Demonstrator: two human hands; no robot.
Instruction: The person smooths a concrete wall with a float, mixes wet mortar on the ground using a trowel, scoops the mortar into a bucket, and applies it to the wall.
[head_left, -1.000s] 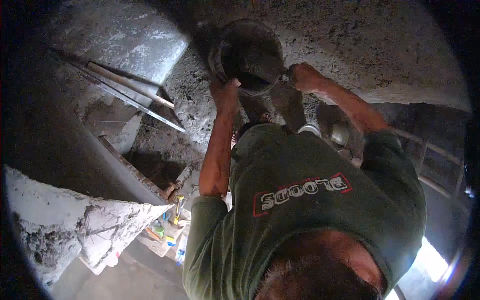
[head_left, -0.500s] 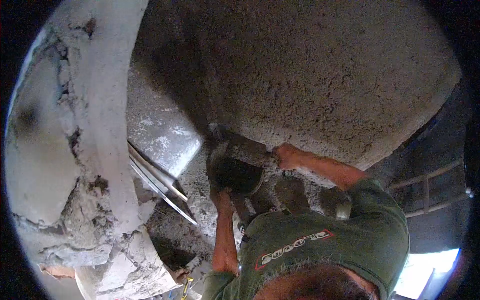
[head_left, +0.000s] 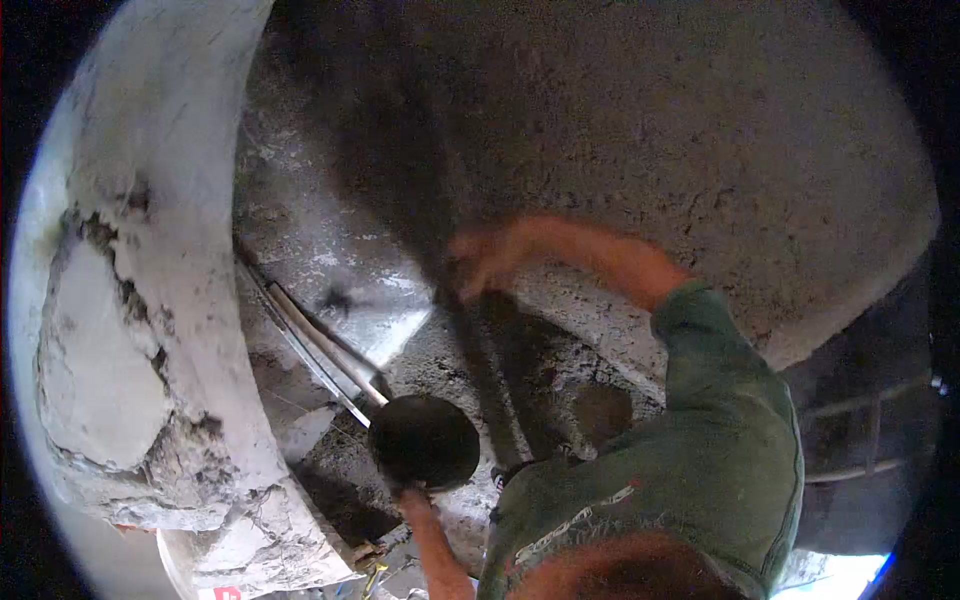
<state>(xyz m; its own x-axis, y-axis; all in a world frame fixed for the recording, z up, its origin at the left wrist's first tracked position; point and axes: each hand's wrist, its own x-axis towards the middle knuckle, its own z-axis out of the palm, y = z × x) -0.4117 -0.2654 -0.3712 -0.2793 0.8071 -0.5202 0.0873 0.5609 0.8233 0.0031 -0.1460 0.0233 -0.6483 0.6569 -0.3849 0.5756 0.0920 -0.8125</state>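
My left hand (head_left: 412, 500) grips the near edge of a dark round bowl (head_left: 425, 442). The bowl's inside looks almost black, so I cannot make out what it holds. My right hand (head_left: 482, 262), smeared by motion, is in front of the rough grey wall (head_left: 640, 130) with its fingers bent in. Whatever it grips is lost in blur and shadow. To its left, a smooth pale wall patch (head_left: 375, 310) catches the light, with a small blurred dark spot (head_left: 340, 298) over it.
Long thin strips (head_left: 315, 345) lean at the left beside a thick, cracked pale edge (head_left: 190, 330). Rubble and scraps (head_left: 380, 555) lie below. A ladder-like frame (head_left: 870, 440) stands at the right.
My right hand has left the bowl, where it held a flat trowel-like blade, and swung up and left toward the wall. The bowl has moved down and left with my left hand.
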